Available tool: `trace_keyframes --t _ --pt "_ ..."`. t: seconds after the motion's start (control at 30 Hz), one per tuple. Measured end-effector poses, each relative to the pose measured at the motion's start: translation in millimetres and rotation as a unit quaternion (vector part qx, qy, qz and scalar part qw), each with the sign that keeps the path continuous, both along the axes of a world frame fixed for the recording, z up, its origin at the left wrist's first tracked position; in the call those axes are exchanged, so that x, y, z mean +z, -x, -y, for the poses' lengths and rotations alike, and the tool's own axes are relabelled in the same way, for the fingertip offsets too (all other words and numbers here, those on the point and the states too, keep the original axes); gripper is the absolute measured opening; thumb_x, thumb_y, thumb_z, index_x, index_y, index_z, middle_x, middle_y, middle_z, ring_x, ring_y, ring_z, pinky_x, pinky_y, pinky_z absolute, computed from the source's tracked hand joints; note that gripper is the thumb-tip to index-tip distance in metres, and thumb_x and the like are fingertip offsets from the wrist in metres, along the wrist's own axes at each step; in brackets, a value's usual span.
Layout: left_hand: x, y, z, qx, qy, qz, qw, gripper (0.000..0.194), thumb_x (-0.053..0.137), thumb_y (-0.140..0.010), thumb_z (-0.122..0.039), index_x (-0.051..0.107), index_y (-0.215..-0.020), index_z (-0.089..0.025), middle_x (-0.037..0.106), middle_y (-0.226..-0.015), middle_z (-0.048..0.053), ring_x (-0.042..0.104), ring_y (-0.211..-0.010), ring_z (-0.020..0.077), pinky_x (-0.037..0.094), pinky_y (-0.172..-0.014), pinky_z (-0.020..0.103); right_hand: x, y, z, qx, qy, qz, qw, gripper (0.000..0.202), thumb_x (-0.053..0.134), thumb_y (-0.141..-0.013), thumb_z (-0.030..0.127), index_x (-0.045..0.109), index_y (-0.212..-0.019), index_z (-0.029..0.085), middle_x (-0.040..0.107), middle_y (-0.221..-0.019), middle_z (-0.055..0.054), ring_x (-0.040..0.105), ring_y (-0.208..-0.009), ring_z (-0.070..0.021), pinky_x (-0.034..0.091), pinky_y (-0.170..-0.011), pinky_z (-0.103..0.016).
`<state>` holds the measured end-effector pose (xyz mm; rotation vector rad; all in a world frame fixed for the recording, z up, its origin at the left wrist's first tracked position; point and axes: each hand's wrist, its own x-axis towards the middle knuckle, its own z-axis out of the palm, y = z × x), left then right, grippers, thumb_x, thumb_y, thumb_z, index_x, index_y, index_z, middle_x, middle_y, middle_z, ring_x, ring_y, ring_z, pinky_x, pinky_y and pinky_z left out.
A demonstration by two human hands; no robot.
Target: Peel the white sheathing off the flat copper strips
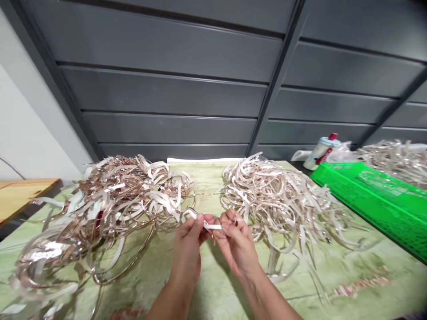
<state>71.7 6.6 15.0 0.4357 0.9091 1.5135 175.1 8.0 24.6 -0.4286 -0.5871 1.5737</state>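
Between my two hands a narrow white strip (pixel 213 226) is stretched, low over the table's middle. My left hand (pixel 189 231) pinches it between thumb and fingers, and part of it loops up behind my thumb. My right hand (pixel 236 235) grips the other side, with its fingers curled and the strip's end partly hidden. On the left lies a tangled heap of shiny rose-gold and white strips (pixel 133 191), reaching close to my left hand. Another tangled heap of similar strips (pixel 273 191) lies on the right, just beyond my right hand.
The table (pixel 207 178) has a green marbled top. At the right edge stands a bright green plastic basket (pixel 373 191), with a lidded cup (pixel 322 153) behind it and more strips (pixel 396 158) beyond. A wooden surface (pixel 23 193) is at far left. Dark grey panels (pixel 173 93) rise behind.
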Motion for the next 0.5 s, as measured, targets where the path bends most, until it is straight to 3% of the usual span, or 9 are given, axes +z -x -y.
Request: trace_keyframes --t 0.23,0.5 --pt "3.8 5.7 0.4 -0.018 0.001 -0.015 1.000 0.032 0.080 -0.069 -0.044 0.075 -0.075 -0.013 0.071 -0.071 0.005 0.059 -0.055 0.0102 0.048 -0.051 0.020 -1.0 -3.9 -1.9 0.021 0.045 -0.091 0.995 0.028 0.075 -0.067 0.005 0.056 -0.081 0.020 0.041 -0.069 0.005 0.039 -0.058 -0.0087 0.036 -0.051 -0.017" --pt "3.7 8.1 2.0 0.010 -0.029 -0.095 0.995 0.031 0.069 -0.078 -0.049 0.072 -0.079 -0.017 0.072 -0.076 0.004 0.059 -0.057 0.0115 0.051 -0.056 0.022 -0.4 -8.0 -1.0 0.009 0.042 -0.064 0.997 0.027 0.076 -0.067 0.006 0.056 -0.078 0.020 0.041 -0.067 0.005 0.038 -0.058 -0.0085 0.037 -0.051 -0.017"
